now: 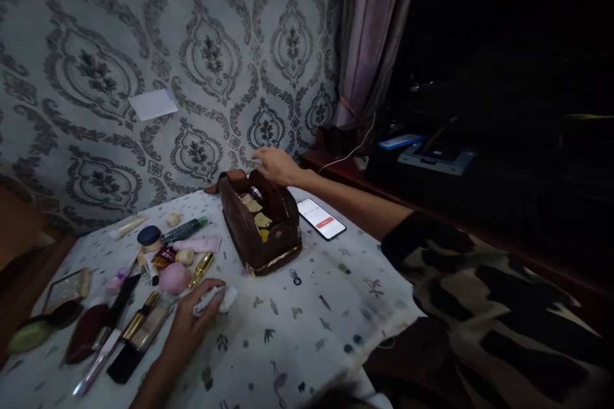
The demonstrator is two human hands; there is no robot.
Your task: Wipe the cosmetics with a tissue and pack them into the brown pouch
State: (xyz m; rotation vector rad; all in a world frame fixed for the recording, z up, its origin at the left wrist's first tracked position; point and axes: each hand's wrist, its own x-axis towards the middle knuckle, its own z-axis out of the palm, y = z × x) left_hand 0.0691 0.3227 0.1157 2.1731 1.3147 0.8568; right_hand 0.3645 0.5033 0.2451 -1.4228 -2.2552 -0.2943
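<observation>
In my left hand (194,316) is a crumpled white wipe or tissue (218,300), pinched between thumb and fingers just above the table. My right hand (275,166) reaches over the far rim of a brown zip makeup bag (237,223); its fingers stretch out to the left, with no held thing visible. Whether that hand touches the bag is unclear. The bag stands with its top unzipped, and yellowish pieces (261,220) show inside. Left of it, closest to my left hand, lie a pink makeup sponge (174,278), a gold tube (201,270) and a foundation bottle (151,327).
A phone (322,218) with a lit screen lies right of the bag. Several cosmetics cover the table's left side, including a dark-lidded jar (149,236), a green tube (185,230) and a palette (67,289). Patterned wallpaper (211,57) rises behind the table.
</observation>
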